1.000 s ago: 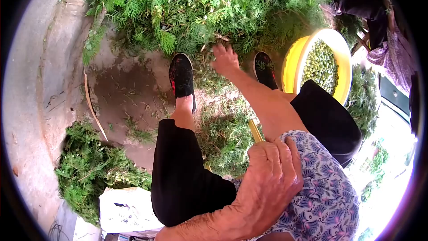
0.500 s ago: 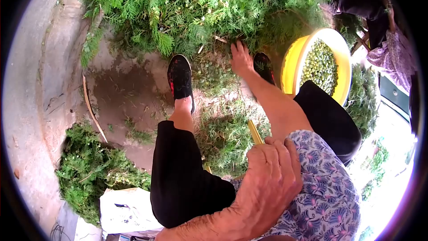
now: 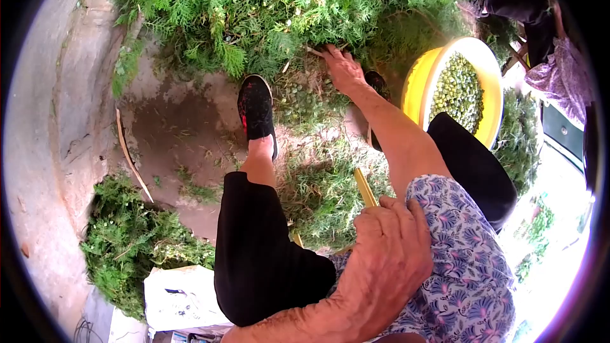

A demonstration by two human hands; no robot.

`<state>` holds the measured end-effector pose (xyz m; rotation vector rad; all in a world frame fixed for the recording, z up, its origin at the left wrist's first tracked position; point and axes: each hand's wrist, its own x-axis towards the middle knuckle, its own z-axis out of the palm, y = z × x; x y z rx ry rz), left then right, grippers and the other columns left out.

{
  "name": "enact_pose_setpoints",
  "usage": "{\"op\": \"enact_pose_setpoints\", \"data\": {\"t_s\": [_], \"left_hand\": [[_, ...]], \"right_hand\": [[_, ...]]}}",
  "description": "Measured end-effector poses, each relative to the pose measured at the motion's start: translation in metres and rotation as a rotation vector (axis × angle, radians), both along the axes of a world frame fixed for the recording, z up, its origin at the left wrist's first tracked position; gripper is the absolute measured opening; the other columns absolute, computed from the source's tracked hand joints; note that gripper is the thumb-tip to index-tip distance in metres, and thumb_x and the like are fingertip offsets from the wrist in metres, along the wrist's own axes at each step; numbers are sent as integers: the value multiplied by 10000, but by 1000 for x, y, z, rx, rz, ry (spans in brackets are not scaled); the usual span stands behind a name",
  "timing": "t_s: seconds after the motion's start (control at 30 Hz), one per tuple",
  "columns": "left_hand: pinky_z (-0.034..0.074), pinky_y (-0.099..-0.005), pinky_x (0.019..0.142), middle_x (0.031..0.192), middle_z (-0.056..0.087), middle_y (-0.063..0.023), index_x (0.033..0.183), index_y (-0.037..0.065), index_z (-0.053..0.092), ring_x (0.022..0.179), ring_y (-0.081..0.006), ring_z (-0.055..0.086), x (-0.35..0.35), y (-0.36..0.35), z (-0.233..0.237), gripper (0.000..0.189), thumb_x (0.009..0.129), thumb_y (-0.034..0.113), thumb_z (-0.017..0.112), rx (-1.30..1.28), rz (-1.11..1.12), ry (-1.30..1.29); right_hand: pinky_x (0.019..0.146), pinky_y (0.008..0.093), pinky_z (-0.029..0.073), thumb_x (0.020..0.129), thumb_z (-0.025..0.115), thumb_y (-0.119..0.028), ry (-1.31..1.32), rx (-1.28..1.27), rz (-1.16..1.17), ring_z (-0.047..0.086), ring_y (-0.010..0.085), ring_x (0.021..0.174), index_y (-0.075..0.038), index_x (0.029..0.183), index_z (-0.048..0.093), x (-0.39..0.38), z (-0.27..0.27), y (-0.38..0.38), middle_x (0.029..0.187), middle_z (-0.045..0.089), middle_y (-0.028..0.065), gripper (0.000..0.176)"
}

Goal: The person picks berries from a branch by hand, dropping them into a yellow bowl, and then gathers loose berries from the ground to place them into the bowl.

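My right hand reaches down to the front edge of a large heap of green cypress branches. Its fingers are stretched out and a little apart, with the tips right beside a pale twig. Close to my lap, my left hand is closed, fingers curled in. A flat yellow strip sticks out from behind those fingers; I cannot tell whether they hold it. To the right stands a yellow basin with a pale rim, part filled with small green cones.
My black shoe stands on the dirt floor, beside loose sprigs. A smaller branch pile and a white bag lie at lower left. Another person sits at upper right. A thin stick lies on the left.
My right hand has shifted slightly left and up, its fingertips now nearer the pale twig. My left hand has risen very slightly. The basin stands where it was.
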<state>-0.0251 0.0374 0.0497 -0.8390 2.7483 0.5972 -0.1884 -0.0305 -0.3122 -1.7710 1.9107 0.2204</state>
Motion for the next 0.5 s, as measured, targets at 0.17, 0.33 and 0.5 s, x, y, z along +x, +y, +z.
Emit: {"op": "enact_pose_setpoints", "data": {"t_s": [0.17, 0.33, 0.5], "left_hand": [[432, -355, 654, 919, 617, -224, 1083, -40, 595, 764, -263, 560, 2, 4, -8, 334, 808, 113, 481, 52, -40, 69], [430, -368, 675, 911, 616, -219, 1059, -36, 607, 761, -261, 558, 3, 6, -11, 335, 806, 144, 481, 51, -23, 90], [424, -367, 705, 838, 601, -175, 1018, -44, 615, 758, -249, 553, 1, 6, -9, 343, 800, 182, 475, -3, -23, 42]], "right_hand": [[965, 437, 387, 790, 544, 11, 31, -57, -227, 403, 370, 1192, -112, 1286, 456, -11, -33, 54, 1387, 364, 115, 518], [924, 418, 432, 786, 541, 23, -353, -295, -310, 472, 390, 1116, -52, 1037, 641, 8, -58, 97, 1226, 525, 152, 280], [924, 412, 460, 813, 617, -117, 80, -30, -232, 431, 304, 1199, -120, 1172, 581, 55, 22, 57, 1366, 393, 121, 361]]}}
